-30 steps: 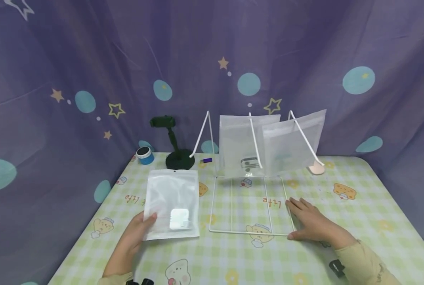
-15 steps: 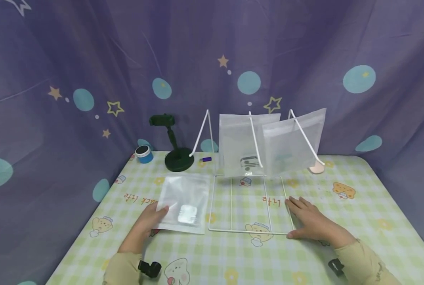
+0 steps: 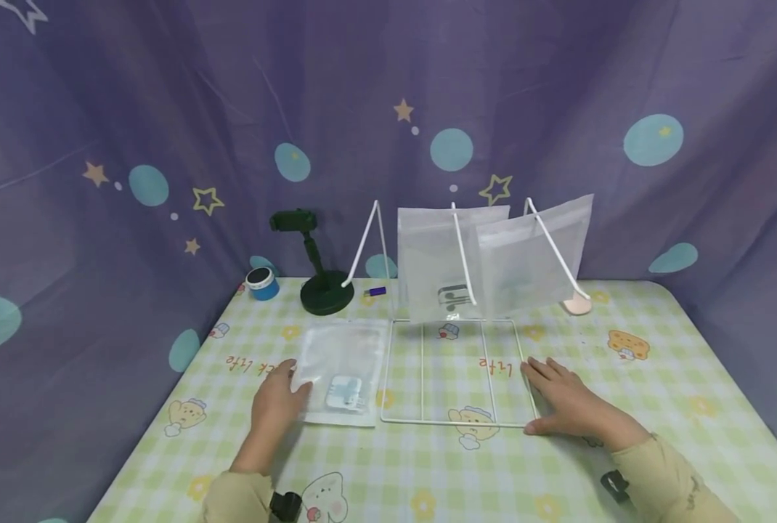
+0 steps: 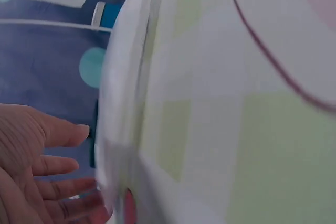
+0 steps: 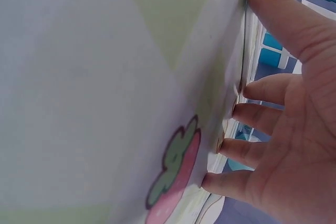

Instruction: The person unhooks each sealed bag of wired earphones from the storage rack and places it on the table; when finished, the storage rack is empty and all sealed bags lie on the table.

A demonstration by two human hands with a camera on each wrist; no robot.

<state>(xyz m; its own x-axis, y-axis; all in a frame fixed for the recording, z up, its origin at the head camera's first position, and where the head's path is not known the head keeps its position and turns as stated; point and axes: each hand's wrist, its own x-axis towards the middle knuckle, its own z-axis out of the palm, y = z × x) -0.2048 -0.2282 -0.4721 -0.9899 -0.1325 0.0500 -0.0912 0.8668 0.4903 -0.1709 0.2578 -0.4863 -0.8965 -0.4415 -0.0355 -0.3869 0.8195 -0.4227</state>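
Note:
A translucent white zip bag (image 3: 336, 352) lies flat on the table, holding a small white square item (image 3: 345, 393). My left hand (image 3: 277, 399) is beside its left edge, thumb and fingers spread apart. In the left wrist view, the thumb of that hand (image 4: 44, 169) stands clear of the bag (image 4: 118, 114); whether the lower fingertips touch it I cannot tell. To the right stands a white wire rack (image 3: 454, 423). My right hand (image 3: 568, 399) rests at the right side of its base with extended fingers, seen too as the right hand (image 5: 294, 129) in the right wrist view.
On the rack hang two similar bags, a left bag (image 3: 421, 254) with earphones in it and a tilted right bag (image 3: 535, 250). Behind the flat bag are a dark green stand (image 3: 325, 290), a blue tub (image 3: 263, 285) and a purple USB stick (image 3: 375, 291). A pinkish round object (image 3: 578, 305) lies behind the rack.
My left hand has carried the bag rightward and down onto the table next to the rack, then let go of it. The right hand has stayed on the rack's base.

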